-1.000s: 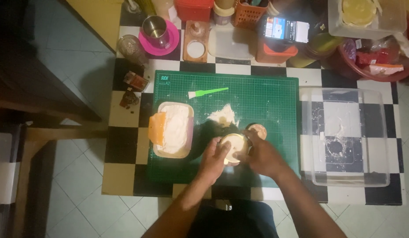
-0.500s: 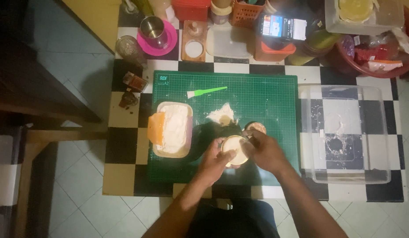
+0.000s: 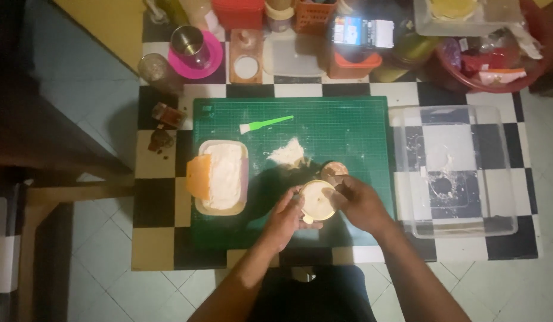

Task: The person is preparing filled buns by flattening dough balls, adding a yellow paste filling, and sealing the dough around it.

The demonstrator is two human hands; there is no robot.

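We grip a filled round mold (image 3: 317, 200) with both hands, left hand (image 3: 286, 218) at eight o'clock, right hand (image 3: 359, 203) at three; fingers clamped on it. Flour tub (image 3: 220, 177) at nine o'clock stays full.

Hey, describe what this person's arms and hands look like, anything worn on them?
Both forearms are bare from the bottom edge of the picture, with no sleeves in view. The left hand and right hand wear no gloves; no watch, ring or bracelet can be made out in the dim light.

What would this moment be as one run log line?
left hand: holds round mould | right hand: on mould | green mat: underneath | flour tub: left
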